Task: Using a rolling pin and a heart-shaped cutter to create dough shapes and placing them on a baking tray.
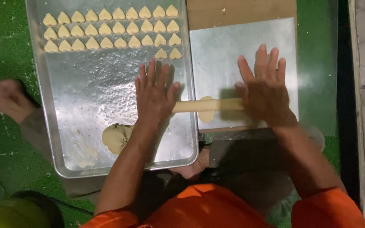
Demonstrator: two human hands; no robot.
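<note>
Both hands, left hand [155,99] and right hand [264,93], fingers spread flat, press the stiff rolling pin [208,105] ends over soft, squishy-looking dough [207,115] mid-frame.

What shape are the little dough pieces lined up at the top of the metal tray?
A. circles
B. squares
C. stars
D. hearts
D. The pale dough pieces sit in neat rows at the far end of the metal tray, and each one has two rounded lobes and a point, so they are hearts.
</note>
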